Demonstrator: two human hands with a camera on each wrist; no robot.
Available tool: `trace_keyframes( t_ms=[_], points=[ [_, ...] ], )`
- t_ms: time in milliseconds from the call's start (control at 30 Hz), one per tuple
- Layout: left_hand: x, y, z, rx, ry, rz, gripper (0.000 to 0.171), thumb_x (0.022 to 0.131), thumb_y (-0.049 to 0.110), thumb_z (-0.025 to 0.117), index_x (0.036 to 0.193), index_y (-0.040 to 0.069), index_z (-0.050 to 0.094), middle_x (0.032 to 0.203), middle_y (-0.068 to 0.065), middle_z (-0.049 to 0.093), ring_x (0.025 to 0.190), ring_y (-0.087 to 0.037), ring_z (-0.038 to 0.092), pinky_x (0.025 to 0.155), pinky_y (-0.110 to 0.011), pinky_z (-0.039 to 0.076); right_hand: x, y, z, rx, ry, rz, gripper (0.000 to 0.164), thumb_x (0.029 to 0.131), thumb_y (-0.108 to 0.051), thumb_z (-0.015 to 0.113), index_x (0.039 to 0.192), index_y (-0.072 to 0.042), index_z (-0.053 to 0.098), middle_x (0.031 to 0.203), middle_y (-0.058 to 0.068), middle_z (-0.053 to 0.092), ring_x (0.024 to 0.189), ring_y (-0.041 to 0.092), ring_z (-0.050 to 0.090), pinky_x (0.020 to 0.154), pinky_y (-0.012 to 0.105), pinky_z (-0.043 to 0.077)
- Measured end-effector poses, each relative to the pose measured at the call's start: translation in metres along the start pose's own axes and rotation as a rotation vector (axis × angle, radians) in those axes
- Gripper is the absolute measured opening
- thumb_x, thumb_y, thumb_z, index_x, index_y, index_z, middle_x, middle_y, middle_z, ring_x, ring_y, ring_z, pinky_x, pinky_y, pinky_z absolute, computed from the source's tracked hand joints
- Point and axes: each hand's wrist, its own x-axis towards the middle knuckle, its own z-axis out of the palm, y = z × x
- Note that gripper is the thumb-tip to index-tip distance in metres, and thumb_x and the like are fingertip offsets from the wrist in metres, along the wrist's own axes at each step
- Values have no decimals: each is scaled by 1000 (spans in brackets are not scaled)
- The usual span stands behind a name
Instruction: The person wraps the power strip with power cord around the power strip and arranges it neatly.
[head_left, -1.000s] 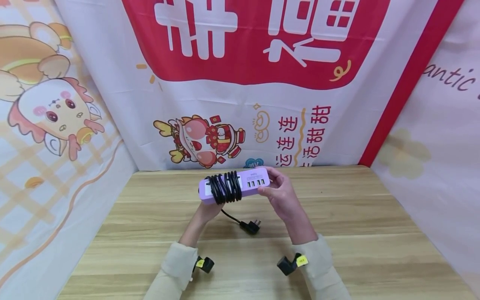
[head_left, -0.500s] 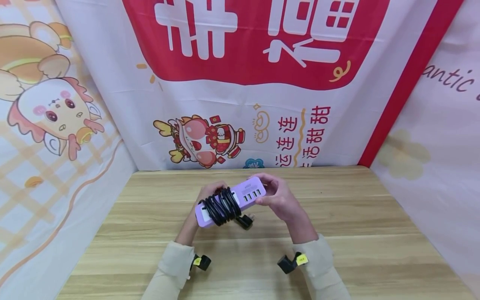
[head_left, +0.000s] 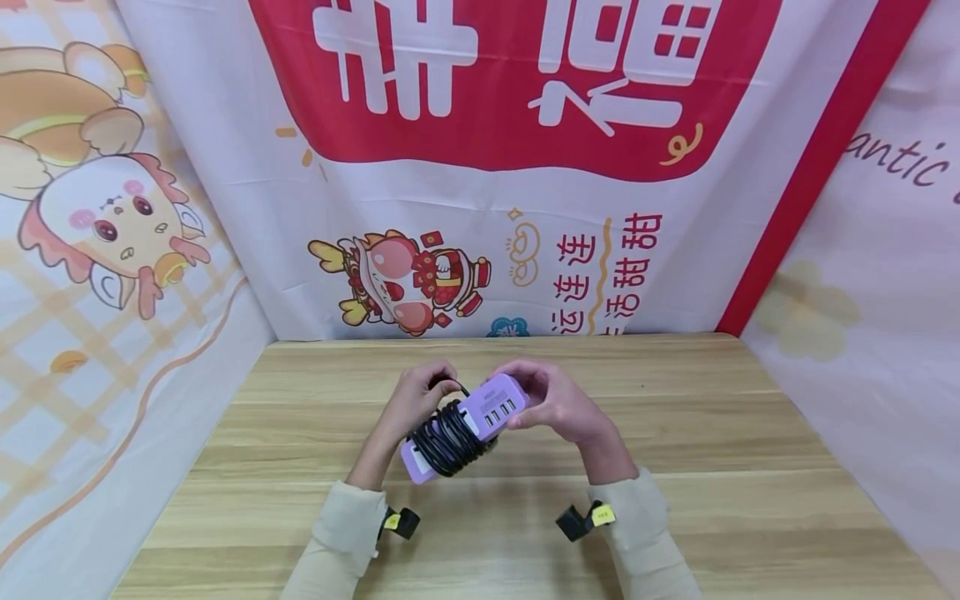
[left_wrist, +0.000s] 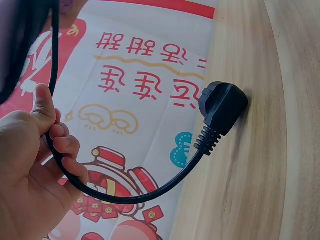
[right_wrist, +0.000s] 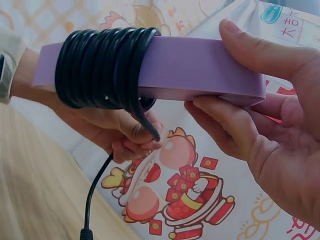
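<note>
A purple power strip (head_left: 497,403) with several USB ports is held tilted above the table. My right hand (head_left: 558,402) grips its upper right end, thumb on one face and fingers on the other in the right wrist view. Several turns of black cord (right_wrist: 102,70) wrap the strip's other half. My left hand (left_wrist: 45,165) pinches the loose length of cord between thumb and fingers, just behind the strip. From that hand the cord curves to a black plug (left_wrist: 225,111), which hangs free in the left wrist view and is hidden in the head view.
A wooden table (head_left: 712,467) lies under both hands. Printed cloth (head_left: 420,192) closes off the back, with more cloth on the left and right sides. Black wrist devices (head_left: 577,522) with yellow labels sit at both cuffs.
My left hand has moved from beneath the strip's left end to the cord behind it. The strip has tilted, its left end swinging down toward me. The plug has passed out of sight in the head view.
</note>
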Motion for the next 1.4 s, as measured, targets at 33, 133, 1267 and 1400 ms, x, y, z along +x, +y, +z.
trace_keyframes(
  t_ms=[33,133,1267,1400],
  points=[
    [0,0,0,-6,-5,-18,9,92,9,69,85,11,65,79,-9,66,71,-12,54,62,-22,49,0,1,0,-13,0,13,54,72,2,80,123,6,60,113,6,66,96,17,62,82,28,56],
    [-1,1,-1,-6,-11,-47,8,93,14,68,85,12,65,81,-9,67,73,-13,56,63,-23,51,0,2,-2,-58,-1,42,55,71,1,82,122,3,61,112,8,66,95,18,62,80,28,56],
    [-1,33,4,188,82,44,16,100,9,59,96,2,73,80,-7,69,72,-15,59,69,-32,54,2,16,-10,-452,265,179,56,74,-10,88,124,-7,63,121,12,67,111,29,65,94,46,56],
    [-2,39,6,143,79,10,16,100,10,58,102,3,72,80,-6,68,70,-13,60,65,-29,53,3,15,-7,-497,355,176,60,73,-9,89,126,-7,62,123,13,66,110,30,65,91,43,58]
  ],
)
